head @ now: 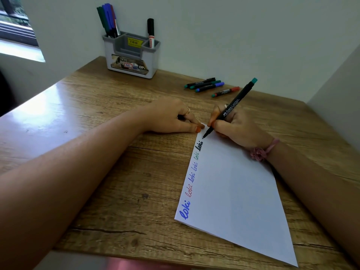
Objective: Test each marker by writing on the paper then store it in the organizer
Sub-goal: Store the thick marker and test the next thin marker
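Observation:
My right hand (pixel 237 127) grips a black marker (pixel 231 108) with a teal end. Its uncapped tip touches the white paper (pixel 233 191) just beyond a black word near the far corner. Several coloured words run along the paper's left edge. My left hand (pixel 171 117) rests on the table and its fingertips press the paper's far corner. A small dark thing, seemingly the cap, shows between its curled fingers. The grey organizer (pixel 132 55) stands at the back against the wall, with several markers (pixel 108 20) in its left compartment and one black-capped marker (pixel 151 33) in its right.
Several loose capped markers (pixel 204 85) lie on the wooden table (pixel 97 152) at the back right, a red one (pixel 226 91) nearest my right hand. Walls close in behind and on the right. A window is at the far left.

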A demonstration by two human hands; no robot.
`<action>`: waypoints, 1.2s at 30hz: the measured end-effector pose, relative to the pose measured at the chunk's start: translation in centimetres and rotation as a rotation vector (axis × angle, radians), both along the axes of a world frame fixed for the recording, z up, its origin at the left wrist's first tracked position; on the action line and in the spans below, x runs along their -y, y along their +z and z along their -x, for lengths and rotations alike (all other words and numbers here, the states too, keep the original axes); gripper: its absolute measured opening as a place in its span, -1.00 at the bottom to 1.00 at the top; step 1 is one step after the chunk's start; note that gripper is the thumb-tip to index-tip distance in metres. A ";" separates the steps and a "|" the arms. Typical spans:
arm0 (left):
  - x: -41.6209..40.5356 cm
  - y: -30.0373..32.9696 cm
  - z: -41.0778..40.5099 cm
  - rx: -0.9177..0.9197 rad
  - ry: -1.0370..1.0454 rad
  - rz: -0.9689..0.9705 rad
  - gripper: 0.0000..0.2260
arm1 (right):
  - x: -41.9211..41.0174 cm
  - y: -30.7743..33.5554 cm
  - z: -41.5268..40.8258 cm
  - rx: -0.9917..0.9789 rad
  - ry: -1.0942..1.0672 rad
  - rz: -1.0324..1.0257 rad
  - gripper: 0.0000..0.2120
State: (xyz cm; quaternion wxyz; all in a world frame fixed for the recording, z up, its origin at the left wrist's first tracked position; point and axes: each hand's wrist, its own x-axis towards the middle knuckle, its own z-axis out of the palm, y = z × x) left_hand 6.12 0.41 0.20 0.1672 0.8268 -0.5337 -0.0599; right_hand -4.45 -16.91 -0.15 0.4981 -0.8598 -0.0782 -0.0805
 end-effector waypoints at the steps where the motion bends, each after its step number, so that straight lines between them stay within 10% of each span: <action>1: 0.0 0.0 0.0 -0.004 -0.002 0.001 -0.63 | 0.0 0.0 -0.1 -0.004 -0.008 0.012 -0.84; 36: 0.1 -0.4 -0.3 -0.026 -0.002 0.027 -0.68 | 0.2 -0.1 -0.4 -0.016 -0.081 -0.008 -0.85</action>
